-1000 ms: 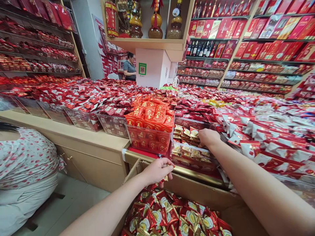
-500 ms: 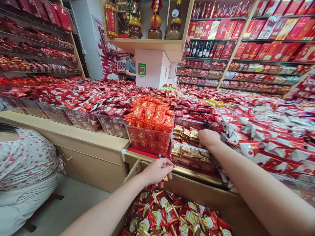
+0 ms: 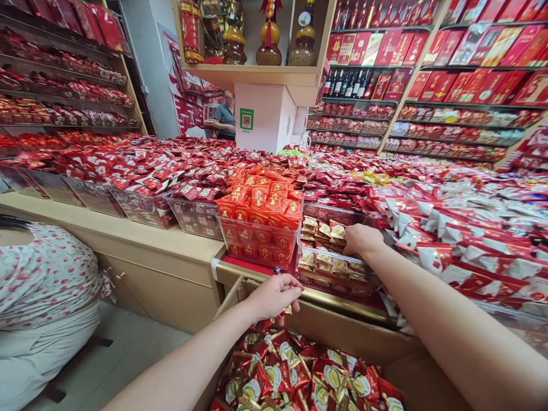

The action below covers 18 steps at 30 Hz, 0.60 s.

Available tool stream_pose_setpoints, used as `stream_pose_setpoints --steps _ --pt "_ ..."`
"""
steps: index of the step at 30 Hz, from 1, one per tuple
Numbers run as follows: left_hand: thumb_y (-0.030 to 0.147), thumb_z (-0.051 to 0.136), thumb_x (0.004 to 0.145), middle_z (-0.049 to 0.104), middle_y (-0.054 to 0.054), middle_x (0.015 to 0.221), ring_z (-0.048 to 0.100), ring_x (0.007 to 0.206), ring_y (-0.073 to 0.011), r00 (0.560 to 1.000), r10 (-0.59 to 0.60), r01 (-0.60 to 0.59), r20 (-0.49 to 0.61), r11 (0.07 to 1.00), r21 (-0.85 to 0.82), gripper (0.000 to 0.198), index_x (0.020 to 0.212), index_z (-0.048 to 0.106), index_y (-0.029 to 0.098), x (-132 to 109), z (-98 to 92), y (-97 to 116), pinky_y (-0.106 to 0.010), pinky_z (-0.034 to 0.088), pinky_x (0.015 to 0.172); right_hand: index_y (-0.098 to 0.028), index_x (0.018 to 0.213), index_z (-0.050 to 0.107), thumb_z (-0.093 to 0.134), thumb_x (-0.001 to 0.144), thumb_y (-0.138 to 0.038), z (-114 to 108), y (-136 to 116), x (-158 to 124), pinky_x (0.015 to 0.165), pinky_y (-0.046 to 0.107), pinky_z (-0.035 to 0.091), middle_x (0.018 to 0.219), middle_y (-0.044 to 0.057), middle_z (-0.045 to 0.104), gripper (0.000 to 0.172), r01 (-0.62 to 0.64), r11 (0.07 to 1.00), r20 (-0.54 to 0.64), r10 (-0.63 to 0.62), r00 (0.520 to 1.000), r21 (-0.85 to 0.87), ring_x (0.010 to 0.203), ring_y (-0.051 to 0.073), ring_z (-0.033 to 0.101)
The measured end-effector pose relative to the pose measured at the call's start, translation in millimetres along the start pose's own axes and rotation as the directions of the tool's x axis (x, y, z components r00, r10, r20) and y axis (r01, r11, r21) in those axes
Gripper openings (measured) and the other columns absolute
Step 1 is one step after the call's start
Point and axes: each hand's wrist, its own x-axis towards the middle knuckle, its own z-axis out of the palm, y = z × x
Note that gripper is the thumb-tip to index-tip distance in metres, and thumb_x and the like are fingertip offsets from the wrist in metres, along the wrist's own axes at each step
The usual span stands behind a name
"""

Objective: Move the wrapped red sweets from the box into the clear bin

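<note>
My left hand (image 3: 276, 298) is curled over the cardboard box (image 3: 363, 337), with the gold end of a wrapped candy (image 3: 287, 310) showing under its fingers. Loose red and gold wrapped candies (image 3: 295, 371) fill the box below. Farther right, my right hand (image 3: 363, 240) reaches into a clear plastic bin (image 3: 331, 274). Rows of gold-wrapped candies (image 3: 324, 229) lie in that bin, right beside my fingers. The fingertips are hidden behind the hand, so I cannot see what they grip.
A clear bin of orange-red packets (image 3: 260, 228) stands left of the gold candies. White and red packets (image 3: 449, 251) are heaped at right. A seated person in a patterned top (image 3: 47, 274) is at left; another person (image 3: 225, 120) stands far back. A shelf cabinet (image 3: 257, 71) overhangs the counter.
Both hands stay almost where they were, the right one still in the bin. The view has shifted very slightly.
</note>
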Motion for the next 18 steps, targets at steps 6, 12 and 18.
stream_pose_setpoints --steps 6,12,18 --pt "0.042 0.046 0.073 0.056 0.002 0.063 0.039 0.03 -0.0029 1.0 0.007 -0.007 -0.002 1.0 0.001 0.029 0.085 0.046 0.016 0.6 0.3 -1.2 -0.016 0.035 0.029 -0.015 0.09 0.062 0.069 0.05 -0.03 -0.9 -0.6 0.2 0.064 0.034 0.046 0.094 0.012 0.061 0.043 -0.005 1.0 0.007 0.005 1.0 0.004 0.085 0.025 0.057" --pt "0.043 0.046 0.072 0.057 0.001 0.063 0.04 0.029 -0.0028 1.0 -0.005 0.005 0.001 1.0 0.0 0.031 0.086 0.046 0.016 1.0 -0.1 -1.4 -0.015 0.034 0.029 -0.015 0.091 0.062 0.07 0.05 -0.032 -2.1 -0.9 -0.6 0.065 0.034 0.046 0.096 0.014 0.06 0.045 -0.02 1.0 0.01 0.02 1.0 0.015 0.086 0.026 0.057" --pt "0.041 0.044 0.074 0.057 0.002 0.063 0.04 0.028 -0.0034 1.0 0.002 -0.002 -0.002 1.0 0.013 0.028 0.085 0.046 0.016 -0.2 -0.1 0.3 -0.016 0.033 0.028 -0.015 0.09 0.063 0.071 0.05 -0.029 -4.3 -1.3 -1.8 0.065 0.034 0.046 0.096 0.013 0.06 0.043 -0.034 0.999 0.026 0.033 0.999 0.035 0.086 0.026 0.057"
